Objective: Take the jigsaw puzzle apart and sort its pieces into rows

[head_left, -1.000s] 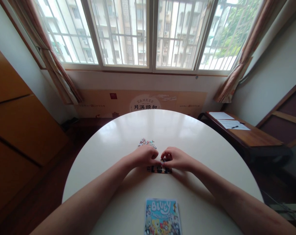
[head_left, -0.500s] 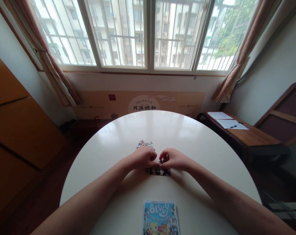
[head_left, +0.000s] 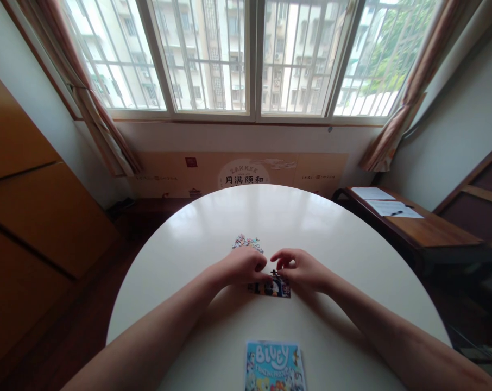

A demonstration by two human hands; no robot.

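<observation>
A partly joined jigsaw puzzle (head_left: 272, 289) with dark and colourful print lies flat on the white round table (head_left: 205, 336). My left hand (head_left: 246, 265) has its fingers curled in, and its thumb lies along the puzzle's upper edge; its palm side is hidden. At the puzzle's top right, my right hand (head_left: 305, 270) has its index finger lifted apart from the thumb. A small dark puzzle piece (head_left: 274, 272) sits at that upper edge, between the two thumbs. Beyond my left hand is a pile of small loose puzzle pieces (head_left: 246, 242), partly covered by that hand.
A blue "Bluey" booklet (head_left: 274, 366) lies near me on the table. To the right, a wooden bench (head_left: 445, 228) bears papers (head_left: 392, 208) and a pen. A cabinet (head_left: 30, 217) stands at left, and barred windows (head_left: 254, 60) are ahead.
My right index finger has lifted away from the thumb, and the small dark piece shows more clearly. My left hand keeps nearly the same pose. The whole view has shifted slightly.
</observation>
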